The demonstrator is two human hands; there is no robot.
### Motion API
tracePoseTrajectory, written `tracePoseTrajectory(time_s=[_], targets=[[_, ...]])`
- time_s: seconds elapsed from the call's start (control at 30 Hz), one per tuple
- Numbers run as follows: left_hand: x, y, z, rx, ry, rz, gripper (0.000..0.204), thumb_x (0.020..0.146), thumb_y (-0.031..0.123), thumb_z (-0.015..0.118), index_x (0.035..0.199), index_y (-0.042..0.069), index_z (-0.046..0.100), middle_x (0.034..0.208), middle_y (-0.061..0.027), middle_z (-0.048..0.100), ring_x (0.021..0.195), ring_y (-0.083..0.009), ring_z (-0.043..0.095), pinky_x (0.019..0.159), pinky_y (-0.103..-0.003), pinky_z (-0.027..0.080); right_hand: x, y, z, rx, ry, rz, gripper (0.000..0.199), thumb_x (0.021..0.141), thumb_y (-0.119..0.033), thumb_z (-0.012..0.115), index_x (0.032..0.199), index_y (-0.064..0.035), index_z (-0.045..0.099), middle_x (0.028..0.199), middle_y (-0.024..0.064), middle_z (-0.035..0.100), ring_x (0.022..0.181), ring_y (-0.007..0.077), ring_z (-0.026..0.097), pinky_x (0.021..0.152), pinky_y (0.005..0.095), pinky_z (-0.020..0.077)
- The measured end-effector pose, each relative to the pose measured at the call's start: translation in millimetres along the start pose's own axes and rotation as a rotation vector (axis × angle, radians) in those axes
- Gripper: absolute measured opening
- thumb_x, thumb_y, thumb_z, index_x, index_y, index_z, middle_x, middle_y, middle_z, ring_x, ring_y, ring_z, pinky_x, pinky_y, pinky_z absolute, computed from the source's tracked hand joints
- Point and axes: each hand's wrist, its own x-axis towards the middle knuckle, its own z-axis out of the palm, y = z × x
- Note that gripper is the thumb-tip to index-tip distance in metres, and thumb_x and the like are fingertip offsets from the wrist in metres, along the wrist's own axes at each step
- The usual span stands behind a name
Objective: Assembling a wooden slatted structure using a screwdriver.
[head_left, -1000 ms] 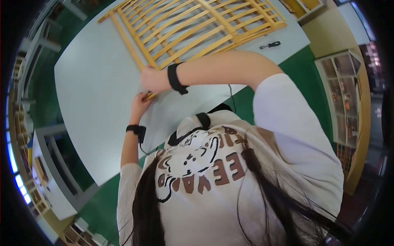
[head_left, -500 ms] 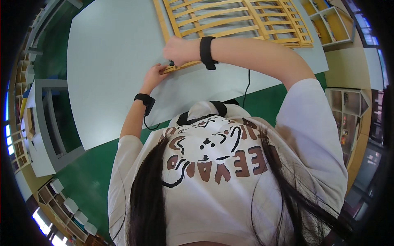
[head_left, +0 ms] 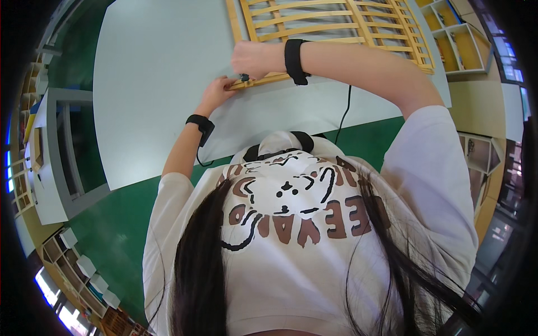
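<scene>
1. Both hands, the left hand (head_left: 216, 94) and the right hand (head_left: 249, 60), show farther off and more to the right than a second ago. The wooden frame (head_left: 357, 22) and the table (head_left: 151, 73) have shifted in view too.
2. The wooden frame lies on the far right part of the table. Its slats go left to right. Its far end is cut off, so I cannot tell its long axis.
3. Its near rail (head_left: 269, 79) is long and thin and points left, with its left end a bit nearer.
4. The left fingers pinch that end. The right fingers make a fist around a small dark thing (head_left: 245, 78) poking out below.
5. Big open room is on the left. A bare strip runs along the near edge.
</scene>
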Motion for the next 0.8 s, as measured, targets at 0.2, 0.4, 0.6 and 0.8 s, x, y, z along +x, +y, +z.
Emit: tracePoseTrajectory(time_s=[0.2, 0.4, 0.6, 0.8], targets=[[-0.6, 0.2, -3.6, -0.030, 0.044, 0.023, 0.033, 0.064, 0.013, 0.061, 0.097, 0.013, 0.061, 0.072, -0.0073, 0.052, 0.067, -0.0225, 0.052, 0.060, -0.033, 0.042, 3.5, 11.3, -2.7, -0.055, -0.032, -0.191, 0.022, 0.060, -0.026, 0.064, 0.051, -0.0067, 0.058, 0.051, 0.0058, 0.052, 0.055, 0.0218, 0.054, 0.051, 0.0297, 0.0413], [-0.9, 2.5, -4.0, -0.018, 0.047, 0.007, 0.034, 0.063, 0.015, 0.062, 0.097, 0.016, 0.062, 0.072, -0.0064, 0.053, 0.067, -0.0212, 0.054, 0.062, -0.032, 0.044, 9.4, 13.8, 6.4, -0.239, -0.030, -0.315, 0.023, 0.061, -0.030, 0.065, 0.059, -0.0076, 0.060, 0.061, 0.0049, 0.054, 0.065, 0.0217, 0.054, 0.062, 0.0291, 0.0413], [-7.1, 7.0, -7.4, -0.031, 0.029, -0.052, 0.034, 0.064, 0.014, 0.063, 0.097, 0.007, 0.060, 0.078, -0.0089, 0.056, 0.070, -0.0226, 0.054, 0.064, -0.031, 0.044, 16.2, 14.8, -8.6, 0.077, -0.114, -0.048, 0.029, 0.055, -0.029, 0.069, 0.064, -0.0031, 0.058, 0.060, 0.0072, 0.056, 0.060, 0.0251, 0.056, 0.052, 0.0334, 0.0433], [-5.2, -0.2, -4.9, -0.029, 0.042, -0.003, 0.035, 0.064, 0.014, 0.063, 0.098, 0.007, 0.060, 0.078, -0.0090, 0.056, 0.070, -0.0229, 0.054, 0.064, -0.031, 0.044, 11.1, 34.9, -27.5, 1.298, -0.543, 0.558, 0.033, 0.054, -0.013, 0.076, 0.061, 0.0079, 0.052, 0.057, 0.0151, 0.053, 0.047, 0.0204, 0.057, 0.038, 0.0289, 0.0434]])
